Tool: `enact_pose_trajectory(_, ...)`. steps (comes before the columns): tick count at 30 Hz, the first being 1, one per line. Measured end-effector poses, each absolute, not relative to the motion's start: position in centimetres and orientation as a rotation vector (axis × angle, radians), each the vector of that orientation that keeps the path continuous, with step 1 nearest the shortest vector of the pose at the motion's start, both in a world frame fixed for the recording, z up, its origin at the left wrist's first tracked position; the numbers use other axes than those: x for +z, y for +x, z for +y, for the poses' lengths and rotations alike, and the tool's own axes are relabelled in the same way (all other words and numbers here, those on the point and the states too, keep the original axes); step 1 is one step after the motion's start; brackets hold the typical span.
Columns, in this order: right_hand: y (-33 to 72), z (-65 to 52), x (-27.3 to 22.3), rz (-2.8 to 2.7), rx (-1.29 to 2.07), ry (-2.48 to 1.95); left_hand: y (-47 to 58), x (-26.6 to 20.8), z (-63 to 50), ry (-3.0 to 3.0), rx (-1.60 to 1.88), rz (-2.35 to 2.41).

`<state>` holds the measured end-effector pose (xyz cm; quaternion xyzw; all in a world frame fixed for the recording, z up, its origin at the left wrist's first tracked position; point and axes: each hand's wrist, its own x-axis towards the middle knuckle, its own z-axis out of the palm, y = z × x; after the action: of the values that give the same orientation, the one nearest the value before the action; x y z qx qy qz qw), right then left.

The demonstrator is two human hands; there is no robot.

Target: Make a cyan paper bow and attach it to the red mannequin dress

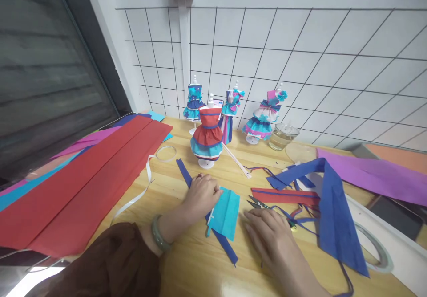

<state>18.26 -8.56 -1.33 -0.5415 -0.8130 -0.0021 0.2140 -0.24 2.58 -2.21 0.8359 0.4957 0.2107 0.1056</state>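
My left hand [200,197] is closed, its fingertips at the upper left edge of a folded turquoise crepe paper piece [227,212]. That piece lies across a narrow dark blue paper strip [227,247]. To the right, my right hand [271,237] rests on the table with its fingers stretched out, apart from the turquoise piece. Just beyond its knuckles are scissors [258,203], points to the left, partly hidden by the hand. A red paper strip with a blue line [283,196] lies behind them. A small mannequin in a red and turquoise paper dress [208,132] stands ahead.
Several more dressed mannequins stand near the tiled wall, one in a pink and turquoise dress [263,116]. A glass cup [283,136] holds yellowish liquid. Long red paper [100,172] covers the left side. Blue paper [340,217], purple paper [373,172] and a tape roll [383,257] lie right.
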Motion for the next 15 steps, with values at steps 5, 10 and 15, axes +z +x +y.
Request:
enact_pose_trajectory(5, 18.1, -8.6, -1.2, -2.240, 0.023, -1.460, -0.1, -2.1, 2.6, 2.422, 0.613, 1.443)
enact_pose_trajectory(10, 18.3, -8.6, -1.5, -2.090, 0.163, -1.455, -0.1, -0.8, 2.3, 2.306, 0.845, 1.297)
enact_pose_trajectory(15, 18.1, -8.4, -1.7, -1.570, 0.531, -1.504, 0.3, 1.1, 0.4, 2.073, 1.002, 1.001)
